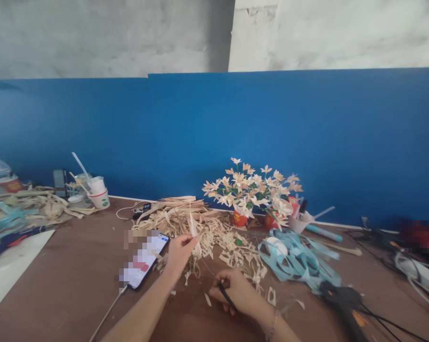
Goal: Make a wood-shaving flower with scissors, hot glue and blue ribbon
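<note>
My left hand (181,251) pinches a pale strip of dried husk (193,226) that stands up from the fingertips. Lower and to the right, my right hand (237,292) is closed round dark-handled scissors (225,293). Their thin metal blades point up and left, toward the left hand. Below and behind the strip spreads a heap of cut husk pieces (214,237). A phone (146,261) with its screen lit lies left of my left hand, plugged into a white cable.
Husk flowers (253,187) stand in red cups (240,218) at the back, before a blue panel (178,128). Light-blue ribbon (300,261) and a black glue gun (342,299) lie at right, with cables beyond. A white cup (100,199) stands at back left near more husks (46,209).
</note>
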Demonstrator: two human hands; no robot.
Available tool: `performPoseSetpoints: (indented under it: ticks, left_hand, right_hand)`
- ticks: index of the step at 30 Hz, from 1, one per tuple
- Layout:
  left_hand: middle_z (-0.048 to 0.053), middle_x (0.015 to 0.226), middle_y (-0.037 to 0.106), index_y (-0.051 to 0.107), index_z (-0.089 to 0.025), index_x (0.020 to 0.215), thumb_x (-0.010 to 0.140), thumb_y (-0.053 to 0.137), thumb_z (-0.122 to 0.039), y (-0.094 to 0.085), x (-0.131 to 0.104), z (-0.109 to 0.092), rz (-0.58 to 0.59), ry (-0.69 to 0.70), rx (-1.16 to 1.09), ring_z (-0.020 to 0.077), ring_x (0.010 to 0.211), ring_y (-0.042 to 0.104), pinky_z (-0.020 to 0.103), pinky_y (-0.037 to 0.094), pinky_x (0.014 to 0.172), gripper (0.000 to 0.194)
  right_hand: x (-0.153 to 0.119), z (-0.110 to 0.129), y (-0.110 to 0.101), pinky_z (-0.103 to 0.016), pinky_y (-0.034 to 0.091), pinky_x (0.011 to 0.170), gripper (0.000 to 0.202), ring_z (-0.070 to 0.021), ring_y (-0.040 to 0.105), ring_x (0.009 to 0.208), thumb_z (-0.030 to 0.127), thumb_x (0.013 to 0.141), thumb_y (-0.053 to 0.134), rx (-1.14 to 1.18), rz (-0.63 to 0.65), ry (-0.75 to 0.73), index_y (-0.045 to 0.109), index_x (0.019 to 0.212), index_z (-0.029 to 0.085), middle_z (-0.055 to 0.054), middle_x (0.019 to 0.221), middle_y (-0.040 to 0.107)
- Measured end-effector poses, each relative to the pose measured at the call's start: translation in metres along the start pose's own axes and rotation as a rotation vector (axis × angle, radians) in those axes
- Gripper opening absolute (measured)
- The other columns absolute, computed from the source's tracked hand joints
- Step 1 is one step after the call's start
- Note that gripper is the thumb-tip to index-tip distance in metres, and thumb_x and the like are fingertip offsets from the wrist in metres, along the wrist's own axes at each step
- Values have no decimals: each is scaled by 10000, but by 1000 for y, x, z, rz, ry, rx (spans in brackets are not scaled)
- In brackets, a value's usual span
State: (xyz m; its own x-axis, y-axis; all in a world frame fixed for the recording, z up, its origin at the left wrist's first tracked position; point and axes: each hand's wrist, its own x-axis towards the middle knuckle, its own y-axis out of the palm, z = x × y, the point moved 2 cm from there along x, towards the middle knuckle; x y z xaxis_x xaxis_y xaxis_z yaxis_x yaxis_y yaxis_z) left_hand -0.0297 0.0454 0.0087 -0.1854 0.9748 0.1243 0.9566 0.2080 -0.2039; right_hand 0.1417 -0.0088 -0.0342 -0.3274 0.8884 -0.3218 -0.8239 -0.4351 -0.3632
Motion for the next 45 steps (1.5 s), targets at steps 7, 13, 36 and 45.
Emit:
performPoseSetpoints:
  ticks: [7,13,36,45]
  left_hand:
    - [-35,425,437,612,-145,490,592,647,-469,1,0,-1,17,-13,-30,93,450,357,205,240,442,342]
    - [-35,426,459,630,-144,511,565,660,-488,1,0,1,10,-44,-56,91,435,368,205,245,435,350]
    - [-20,463,511,623,-133,538,579,673,-469,5,-2,4,4,-88,-215,99,459,439,207,314,467,342]
    - [-14,502,562,633,-122,568,558,714,-400,9,-4,7,-32,-167,-349,93,488,481,205,365,501,290]
  right_hand:
    - [-1,2,-1,-134,293,281,176,-48,382,272,323,659,576,7,3,-2,551,716,158,80,377,481]
    - [-3,4,-2,-140,276,283,173,-50,365,270,317,655,590,-8,-5,14,559,725,162,92,364,455]
    - [-3,5,-5,-151,279,310,231,-51,365,273,354,647,629,28,13,5,557,743,157,96,354,448]
    - [0,5,-2,-137,286,290,217,-46,367,268,342,648,621,78,-16,-1,551,714,148,97,347,439]
